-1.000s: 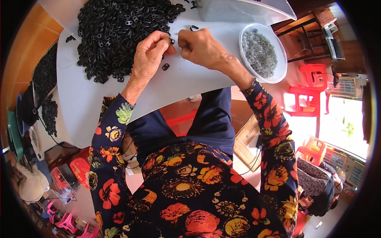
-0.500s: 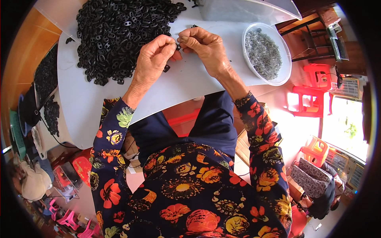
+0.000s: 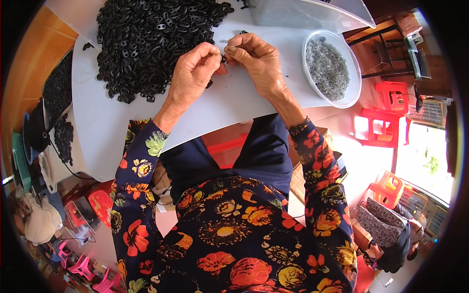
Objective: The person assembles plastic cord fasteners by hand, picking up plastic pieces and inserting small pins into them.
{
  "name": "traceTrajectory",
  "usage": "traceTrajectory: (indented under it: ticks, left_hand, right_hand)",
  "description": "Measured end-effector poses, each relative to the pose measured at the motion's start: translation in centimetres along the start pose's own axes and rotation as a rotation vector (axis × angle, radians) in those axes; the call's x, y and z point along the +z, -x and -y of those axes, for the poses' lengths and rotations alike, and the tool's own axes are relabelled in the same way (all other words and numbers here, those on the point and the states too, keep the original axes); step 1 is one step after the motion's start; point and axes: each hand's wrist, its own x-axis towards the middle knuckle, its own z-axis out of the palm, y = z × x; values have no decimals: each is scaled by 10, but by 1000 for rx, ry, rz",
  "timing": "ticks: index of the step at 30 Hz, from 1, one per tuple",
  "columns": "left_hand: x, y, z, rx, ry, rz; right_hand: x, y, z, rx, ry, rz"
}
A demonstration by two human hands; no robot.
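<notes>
Black piece (image 3: 224,58), mostly hidden by fingertips, sits between the two hands over the pale grey counter (image 3: 115,139). The left hand (image 3: 195,71) seems to pinch it, thumb against finger; the right hand (image 3: 261,61) has its thumb and forefinger close together beside it, but whether they grip anything I cannot tell. With so little surface to hold, the piece could well slip or spring away if the two hands press unevenly – and once dropped near the heap of black pieces (image 3: 151,49), it would be hard to pick out again. A careless left wrist might also nudge the heap's edge and scatter some.

Those heaped pieces look like moulded plastic: rounded oblongs, many pierced by two holes, dark with a dull sheen. Right of the hands, a round translucent tub (image 3: 353,90) holds a tangle of tiny clear parts (image 3: 326,66), glassy and greyish, too fine to make out singly. Beyond stands a straight-sided clear bin (image 3: 298,14), smooth and see-through.
</notes>
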Motion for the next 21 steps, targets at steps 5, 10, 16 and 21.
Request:
traceTrajectory:
  ticks: [5,10,16,21]
  left_hand:
    - [0,1,-1,-15,-56,16]
    - [1,2,-2,-22,-67,-7]
    - [-1,0,1,-10,-64,8]
    - [1,0,4,-6,-57,0]
  right_hand:
    - [-1,0,0,-37,91,18]
    - [-2,0,-2,-20,89,21]
    - [-3,0,-3,-60,124,40]
    - [-1,2,1,-66,161,29]
